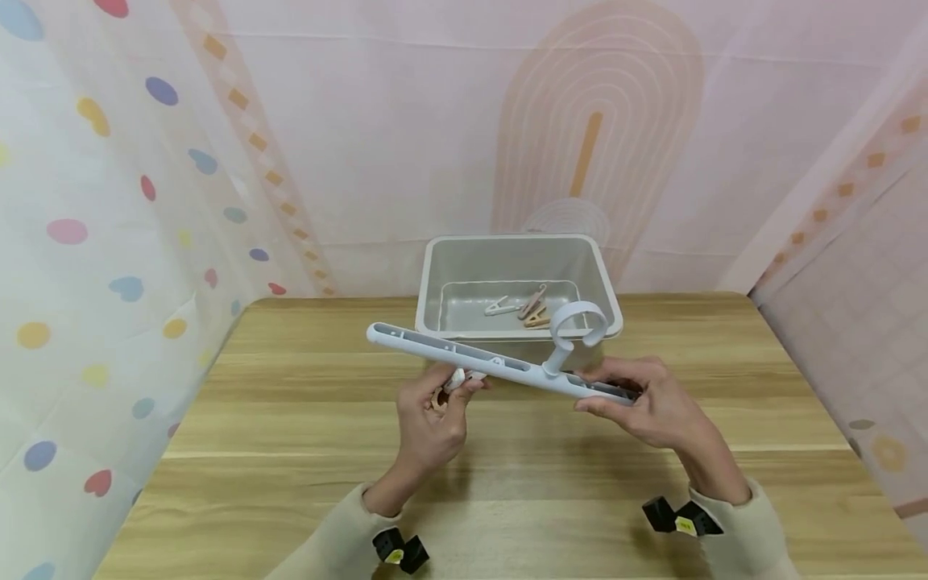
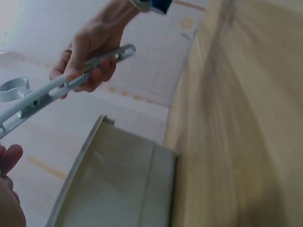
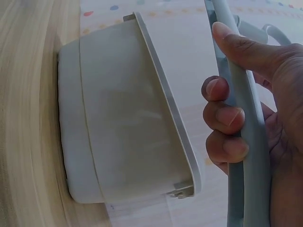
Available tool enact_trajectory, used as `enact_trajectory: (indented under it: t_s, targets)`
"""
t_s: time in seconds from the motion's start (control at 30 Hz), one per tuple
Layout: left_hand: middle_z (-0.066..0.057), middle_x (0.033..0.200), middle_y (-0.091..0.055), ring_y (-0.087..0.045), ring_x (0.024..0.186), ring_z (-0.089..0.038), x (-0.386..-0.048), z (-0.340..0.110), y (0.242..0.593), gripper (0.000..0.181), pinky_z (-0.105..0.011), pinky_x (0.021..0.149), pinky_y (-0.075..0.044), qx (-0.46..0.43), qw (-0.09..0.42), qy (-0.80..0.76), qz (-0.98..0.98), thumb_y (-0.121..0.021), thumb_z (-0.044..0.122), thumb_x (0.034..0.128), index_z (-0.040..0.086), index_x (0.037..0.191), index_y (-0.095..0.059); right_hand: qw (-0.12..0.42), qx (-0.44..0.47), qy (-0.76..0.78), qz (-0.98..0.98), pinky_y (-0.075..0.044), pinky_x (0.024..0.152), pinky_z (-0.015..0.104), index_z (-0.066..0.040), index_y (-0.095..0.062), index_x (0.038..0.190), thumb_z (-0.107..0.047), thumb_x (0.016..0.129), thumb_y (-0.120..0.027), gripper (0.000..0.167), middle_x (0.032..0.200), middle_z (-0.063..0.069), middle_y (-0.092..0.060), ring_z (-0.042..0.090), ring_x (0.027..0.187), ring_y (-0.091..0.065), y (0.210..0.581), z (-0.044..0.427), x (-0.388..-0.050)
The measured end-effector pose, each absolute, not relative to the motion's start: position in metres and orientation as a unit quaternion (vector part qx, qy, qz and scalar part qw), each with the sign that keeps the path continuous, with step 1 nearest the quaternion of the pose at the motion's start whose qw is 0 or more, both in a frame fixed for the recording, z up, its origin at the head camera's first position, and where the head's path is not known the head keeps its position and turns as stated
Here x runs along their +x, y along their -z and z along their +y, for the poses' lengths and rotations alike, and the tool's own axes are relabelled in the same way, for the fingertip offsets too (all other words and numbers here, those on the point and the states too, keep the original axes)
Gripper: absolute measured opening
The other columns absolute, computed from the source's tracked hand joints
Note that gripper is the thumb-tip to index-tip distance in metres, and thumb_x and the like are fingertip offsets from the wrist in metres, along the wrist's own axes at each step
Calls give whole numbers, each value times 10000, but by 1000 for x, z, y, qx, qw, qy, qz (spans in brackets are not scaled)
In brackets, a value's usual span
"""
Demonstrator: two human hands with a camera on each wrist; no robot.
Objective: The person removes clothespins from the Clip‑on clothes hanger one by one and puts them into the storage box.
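Note:
A white plastic hanger [image 1: 525, 372] with a curved hook [image 1: 577, 308] is held above the table, in front of the bin, sloping down toward the right. My right hand [image 1: 656, 407] grips its right end, thumb on the near side. In the right wrist view, the fingers curl round the hanger bar [image 3: 251, 123]. My left hand [image 1: 429, 431] pinches a small white clothespin [image 1: 455, 380] just under the bar, left of the middle. Whether the clothespin touches the bar is unclear. The left wrist view catches only part of the left hand [image 2: 9, 189].
A grey plastic bin [image 1: 507, 237] stands at the back of the wooden table [image 1: 304, 403]. Several clothespins [image 1: 532, 301], white, brownish and tan, lie on its floor. Patterned cloth [image 1: 377, 145] hangs behind the table and at both sides.

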State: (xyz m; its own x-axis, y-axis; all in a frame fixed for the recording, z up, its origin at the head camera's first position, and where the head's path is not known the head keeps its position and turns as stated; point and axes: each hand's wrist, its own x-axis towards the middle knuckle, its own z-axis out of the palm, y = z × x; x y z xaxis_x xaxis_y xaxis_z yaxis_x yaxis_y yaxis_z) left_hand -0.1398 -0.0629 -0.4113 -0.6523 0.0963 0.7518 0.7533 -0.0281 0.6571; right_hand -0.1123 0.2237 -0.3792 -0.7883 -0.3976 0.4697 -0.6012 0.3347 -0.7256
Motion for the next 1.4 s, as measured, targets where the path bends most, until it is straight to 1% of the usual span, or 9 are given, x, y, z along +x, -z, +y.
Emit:
enact_trajectory:
  t_s: [0.17,0.33,0.47,0.77,0.87,1.07,1.2,1.3,1.4]
  targets:
    - [-179,766,-745,-664,685,-20,-140,-65,407,152,-123,439,-367,-333,237,643,-648,-648,-143,903,-42,975,-737,112,313,-490,-806,-457,498,192,-151,-775,987,67,761,-848,323,826,9,-758,16,633,-555,379,223,-112]
    - [-117,763,-723,-501,579,-41,-143,-64,408,161,-131,456,-374,-352,344,582,-647,-683,-127,846,1,914,-754,105,297,-478,-820,-443,494,189,-205,-766,990,27,770,-860,333,822,-53,-753,24,615,-555,375,224,-110]
    - [-117,764,-710,-513,588,-79,-145,-63,407,214,-145,481,-410,-361,387,558,-639,-626,-155,810,-6,891,-756,117,307,-469,-820,-461,504,180,-190,-762,988,30,766,-861,328,821,-46,-761,27,618,-584,375,224,-109]
    - [-183,769,-746,-594,619,7,-138,-66,405,138,-120,442,-370,-317,247,648,-647,-650,-133,912,-48,960,-748,118,311,-471,-817,-442,497,171,-193,-762,972,26,765,-863,317,798,-59,-747,10,606,-550,375,220,-110]
    - [-202,771,-739,-663,675,-25,-137,-66,403,134,-125,489,-438,-314,219,666,-640,-642,-138,922,-66,985,-736,118,309,-469,-819,-445,502,178,-197,-760,963,23,764,-865,314,801,-55,-741,15,612,-543,375,219,-110]
    - [-137,755,-719,-479,563,-48,-143,-66,400,167,-132,456,-350,-354,370,575,-638,-658,-145,851,-17,900,-753,102,285,-471,-829,-438,486,181,-233,-754,955,-19,778,-873,302,801,-89,-735,14,600,-538,372,216,-108]
    - [-132,749,-702,-495,572,-112,-146,-65,398,176,-187,460,-366,-359,448,526,-627,-637,-147,812,-17,857,-748,106,294,-471,-825,-438,482,176,-210,-761,967,-6,768,-875,307,812,-76,-748,15,596,-545,372,215,-108]
    - [-153,736,-719,-493,554,-49,-142,-65,398,160,-148,446,-346,-344,397,563,-639,-635,-157,844,-37,869,-739,121,313,-466,-819,-440,492,166,-183,-763,969,10,756,-876,309,806,-62,-747,14,600,-548,372,214,-111]
    - [-179,732,-721,-587,606,4,-135,-66,396,105,-96,482,-398,-301,263,649,-647,-642,-136,906,-83,935,-727,144,329,-460,-812,-437,502,153,-165,-760,947,32,732,-877,315,778,-50,-735,4,597,-544,373,214,-112]
